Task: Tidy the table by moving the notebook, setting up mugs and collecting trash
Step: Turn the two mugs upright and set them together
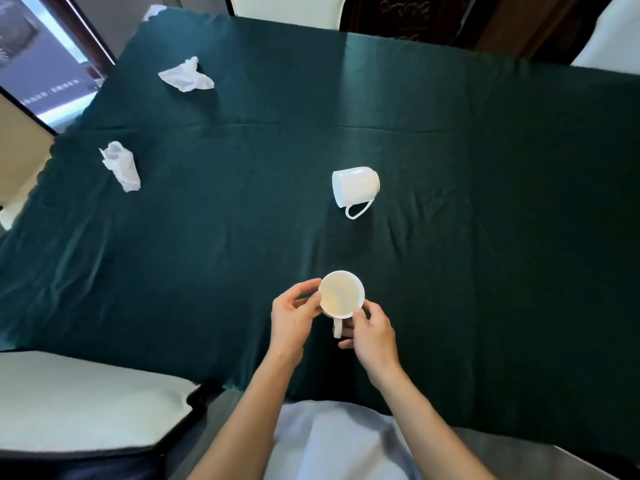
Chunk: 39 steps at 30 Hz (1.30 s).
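A white mug (341, 294) stands upright near the table's front edge, its empty inside facing up and its handle pointing toward me. My left hand (294, 315) grips its left wall. My right hand (369, 332) holds it at the handle side. A second white mug (355, 185) lies on its side further back, handle toward me. Two crumpled white tissues lie on the left: one (121, 166) at mid-left, another (187, 76) at the far left. No notebook is in view.
A dark green cloth (485, 202) covers the whole table. A white-cushioned chair (79, 400) stands at the front left. Another white scrap (154, 10) shows at the table's far left corner. Dark wooden furniture stands behind the far edge.
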Each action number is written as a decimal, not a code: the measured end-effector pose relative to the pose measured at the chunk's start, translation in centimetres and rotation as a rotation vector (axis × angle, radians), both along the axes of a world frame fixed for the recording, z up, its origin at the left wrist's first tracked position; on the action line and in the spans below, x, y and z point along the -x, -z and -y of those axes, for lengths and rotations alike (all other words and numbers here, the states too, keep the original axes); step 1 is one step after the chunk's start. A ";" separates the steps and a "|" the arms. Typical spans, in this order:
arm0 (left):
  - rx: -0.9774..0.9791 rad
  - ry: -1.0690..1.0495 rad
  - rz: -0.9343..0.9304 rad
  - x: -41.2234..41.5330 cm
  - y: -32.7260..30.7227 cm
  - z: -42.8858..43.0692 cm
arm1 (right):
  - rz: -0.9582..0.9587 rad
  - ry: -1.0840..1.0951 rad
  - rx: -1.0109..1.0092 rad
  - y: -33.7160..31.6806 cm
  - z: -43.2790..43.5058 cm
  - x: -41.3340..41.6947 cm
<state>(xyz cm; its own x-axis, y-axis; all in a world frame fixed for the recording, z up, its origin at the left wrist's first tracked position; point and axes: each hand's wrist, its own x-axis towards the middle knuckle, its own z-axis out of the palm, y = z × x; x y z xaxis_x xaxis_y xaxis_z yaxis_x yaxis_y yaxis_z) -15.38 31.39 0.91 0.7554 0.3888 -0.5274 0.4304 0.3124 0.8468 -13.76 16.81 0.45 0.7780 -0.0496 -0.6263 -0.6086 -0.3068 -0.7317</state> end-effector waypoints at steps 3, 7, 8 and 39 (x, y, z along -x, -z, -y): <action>0.015 -0.003 -0.005 -0.3 -0.1 -0.1 | -0.023 0.018 -0.008 -0.3 -0.2 -0.2; 0.043 -0.013 -0.024 -0.7 -0.1 -0.6 | -0.078 0.071 -0.068 -0.8 -0.5 -0.8; 0.048 -0.012 -0.029 -0.7 -0.1 -0.8 | -0.088 0.076 -0.074 -0.9 -0.5 -0.9; -0.054 0.153 -0.227 -20.7 0.6 -6.1 | 0.298 -0.389 0.370 -1.1 -1.8 -18.3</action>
<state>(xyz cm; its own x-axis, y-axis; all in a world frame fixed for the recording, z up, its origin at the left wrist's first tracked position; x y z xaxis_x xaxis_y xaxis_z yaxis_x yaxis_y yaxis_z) 5.29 37.54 0.35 0.6726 0.3115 -0.6712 0.6495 0.1862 0.7372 4.52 18.64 1.57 0.9218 0.1006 -0.3745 -0.1867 -0.7313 -0.6560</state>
